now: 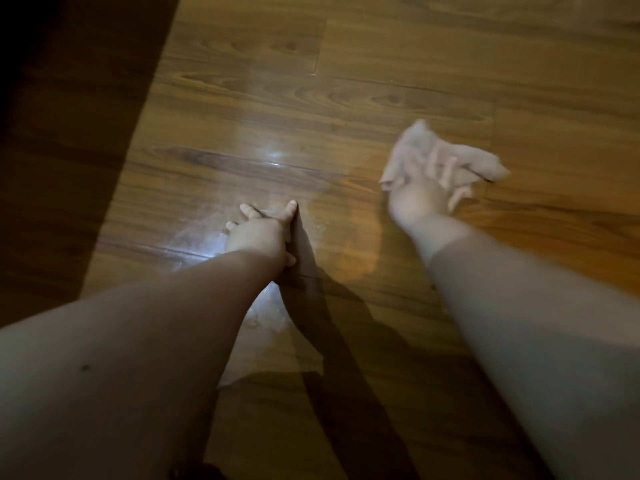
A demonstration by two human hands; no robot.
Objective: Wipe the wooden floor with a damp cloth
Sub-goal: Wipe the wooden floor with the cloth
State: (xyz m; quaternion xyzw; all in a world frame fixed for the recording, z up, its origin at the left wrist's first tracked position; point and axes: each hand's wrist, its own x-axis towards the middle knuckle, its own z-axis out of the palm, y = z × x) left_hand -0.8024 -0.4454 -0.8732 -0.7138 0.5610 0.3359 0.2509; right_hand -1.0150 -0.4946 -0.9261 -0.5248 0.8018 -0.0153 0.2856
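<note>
The wooden floor (381, 64) of brown planks fills the view. A pale crumpled cloth (485, 164) lies on it at the right, blurred by motion. My right hand (422, 188) presses down on the cloth with fingers spread over it. My left hand (258, 233) rests flat on the floor near the middle, fingers apart, holding nothing. Around and ahead of the left hand the planks shine with a wet film (273, 157).
A dark shadowed band (62, 133) runs along the left side of the floor. My forearms cast long shadows (346, 341) toward the bottom of the view. Dry planks stretch away to the top and right.
</note>
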